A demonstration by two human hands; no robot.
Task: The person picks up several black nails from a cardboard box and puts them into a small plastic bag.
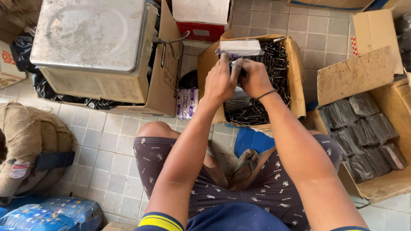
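Note:
My left hand (pixel 220 81) and my right hand (pixel 255 78) meet over an open cardboard box (pixel 296 72) full of loose dark nails (pixel 278 64). Both hands grip a clear plastic bag (pixel 239 48) at its lower end, the white top of the bag standing above my fingers. A black band circles my right wrist. Below the hands lies a filled bag of nails (pixel 239 109) inside the same box. My knees in patterned shorts frame the box from below.
A metal weighing scale (pixel 92 36) sits in a carton at the upper left. To the right, an open box (pixel 364 132) holds several packed bags of nails. A burlap sack (pixel 30 141) with a phone lies left; blue packets (pixel 51 214) bottom left.

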